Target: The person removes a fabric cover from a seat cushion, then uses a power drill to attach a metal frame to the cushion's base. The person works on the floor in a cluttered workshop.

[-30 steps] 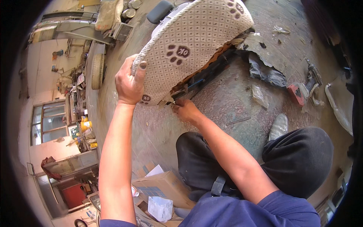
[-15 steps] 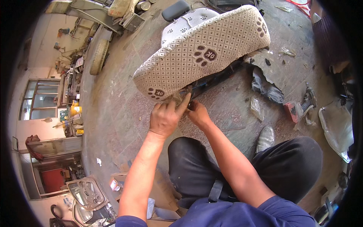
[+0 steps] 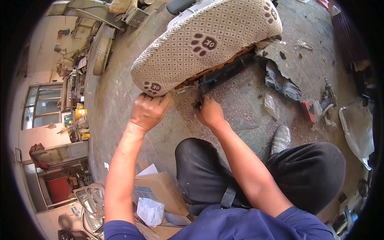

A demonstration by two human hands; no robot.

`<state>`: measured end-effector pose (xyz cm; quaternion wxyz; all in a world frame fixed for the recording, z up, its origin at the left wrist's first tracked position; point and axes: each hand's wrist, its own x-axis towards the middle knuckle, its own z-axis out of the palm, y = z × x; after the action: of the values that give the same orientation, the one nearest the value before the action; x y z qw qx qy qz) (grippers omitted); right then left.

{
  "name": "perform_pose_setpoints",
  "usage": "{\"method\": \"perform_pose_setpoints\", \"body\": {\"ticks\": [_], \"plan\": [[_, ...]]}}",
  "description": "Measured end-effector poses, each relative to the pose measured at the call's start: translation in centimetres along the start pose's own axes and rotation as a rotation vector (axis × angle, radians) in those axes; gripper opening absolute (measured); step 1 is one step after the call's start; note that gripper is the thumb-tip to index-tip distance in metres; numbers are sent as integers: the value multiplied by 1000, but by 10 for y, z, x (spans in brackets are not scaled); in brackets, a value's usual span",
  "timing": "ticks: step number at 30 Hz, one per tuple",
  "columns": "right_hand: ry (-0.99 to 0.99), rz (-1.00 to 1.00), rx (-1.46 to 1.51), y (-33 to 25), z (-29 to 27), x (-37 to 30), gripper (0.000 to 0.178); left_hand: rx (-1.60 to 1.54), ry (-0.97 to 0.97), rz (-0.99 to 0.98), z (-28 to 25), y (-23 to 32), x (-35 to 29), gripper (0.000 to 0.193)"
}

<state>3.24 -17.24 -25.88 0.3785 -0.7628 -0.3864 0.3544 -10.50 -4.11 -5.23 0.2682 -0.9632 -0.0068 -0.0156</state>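
A seat (image 3: 240, 30) in a cream quilted cover with brown paw prints lies tilted on the floor in front of me, its dark underside partly showing. My left hand (image 3: 148, 112) is closed at the cover's lower left corner, its fingertips gripping the edge there. Below the seat's near edge, my right hand (image 3: 211, 113) is closed around a small dark object (image 3: 199, 105), whose kind I cannot make out. A thin blue strip (image 3: 207, 81) shows along the exposed underside, just above that hand.
A torn black plastic sheet (image 3: 280, 82) lies right of the seat. Farther right are a drill-like tool (image 3: 329, 94), a red box (image 3: 308, 112) and clear plastic (image 3: 356, 130). An open cardboard box (image 3: 166, 188) stands beside my left arm. A tire (image 3: 102, 57) leans at the far left.
My left hand has moved left, away from my right hand, to the cover's corner. More of the seat's underside shows. The right hand stays low, near the same spot.
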Motion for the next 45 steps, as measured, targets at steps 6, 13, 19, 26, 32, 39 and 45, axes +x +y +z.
{"method": "perform_pose_setpoints", "body": {"ticks": [6, 13, 19, 26, 32, 39, 45], "plan": [[8, -90, 155, -12, 8, 12, 78, 29, 4, 104, 5, -17, 1, 20], [-98, -105, 277, -19, 19, 10, 85, 98, 95, -310, 23, 31, 4, 33], [-77, -142, 398, -15, 21, 7, 87, 117, 221, -313, 32, 33, 6, 22], [-124, -144, 580, -11, 29, 10, 95, 85, 259, -459, 41, 45, 4, 22], [-314, 67, 1014, -12, 19, 10, 83, 75, 188, -533, 51, 52, -7, 10], [-414, 186, 1155, -13, -3, 14, 67, 49, -24, -380, 28, 49, 17, 38], [-370, 160, 1158, -14, -1, 13, 67, 129, -333, -349, 23, 43, 17, 38]]}}
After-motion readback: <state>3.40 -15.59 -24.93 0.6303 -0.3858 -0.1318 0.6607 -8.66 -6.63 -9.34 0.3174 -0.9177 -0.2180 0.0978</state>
